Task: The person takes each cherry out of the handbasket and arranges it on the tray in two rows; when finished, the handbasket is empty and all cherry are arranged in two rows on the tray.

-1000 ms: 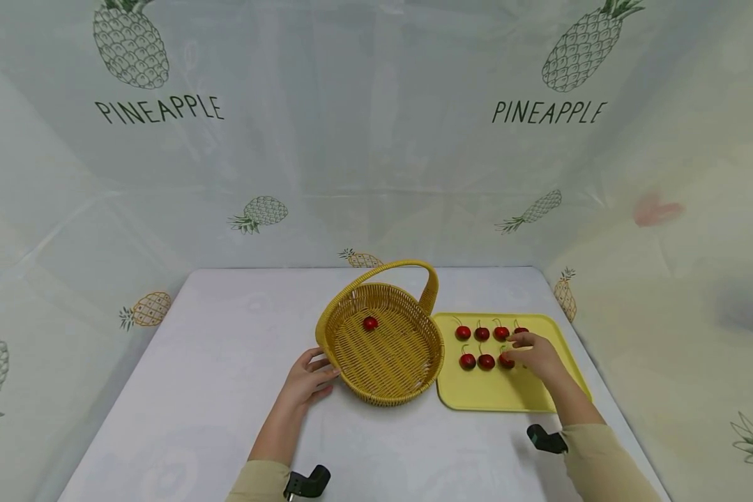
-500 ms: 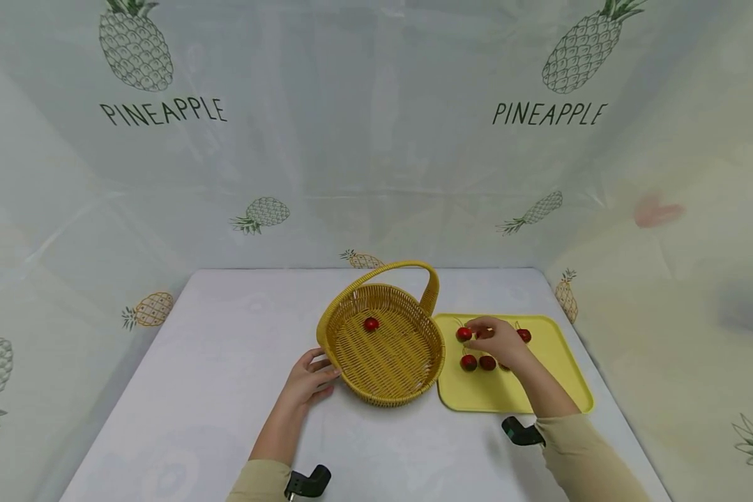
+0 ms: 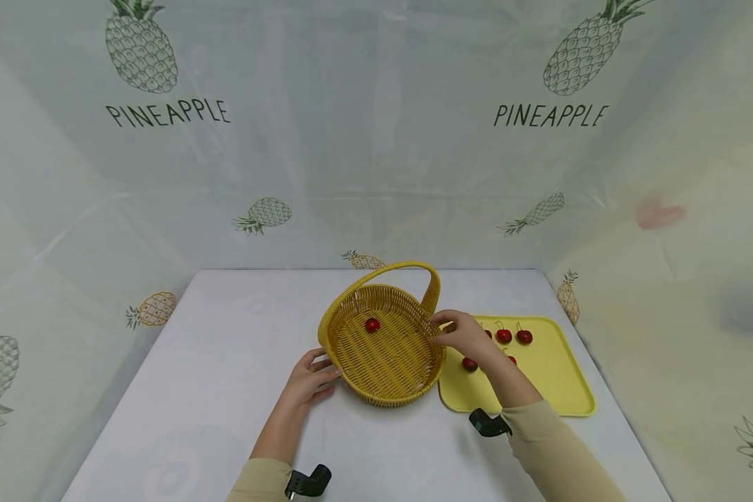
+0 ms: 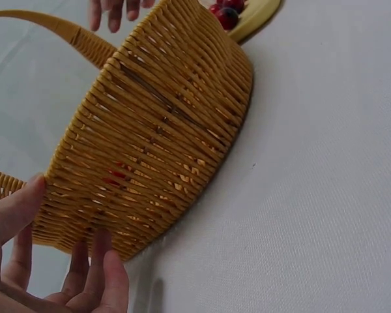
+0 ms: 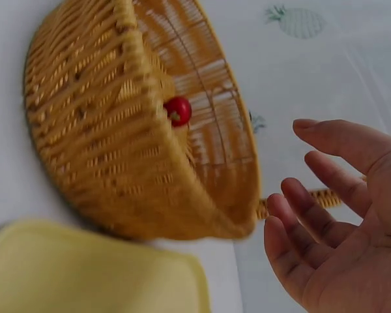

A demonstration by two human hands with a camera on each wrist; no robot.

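Note:
A yellow wicker basket [image 3: 385,362] with an arched handle stands mid-table, one red cherry [image 3: 372,325] inside. My left hand [image 3: 309,380] touches its left side; in the left wrist view the thumb [image 4: 19,207] lies at the rim, the other fingertips by the outer wall. Over the basket's right rim hovers my right hand [image 3: 461,335]. In the right wrist view its fingers are loosely bent and apart, holding nothing visible. Right of the basket lies a yellow tray [image 3: 552,376] with several cherries [image 3: 504,336], some hidden behind my right hand and forearm.
The basket's handle [image 3: 431,289] rises at the back, close to my right hand. A white cloth covers the table [image 3: 245,314]. Behind it hangs a pineapple-print sheet [image 3: 364,160]. Each wrist carries a small black camera [image 3: 310,481].
My right hand has moved left, from above the tray's right part across the cherries to the basket's right rim. The left hand and the basket have stayed in place.

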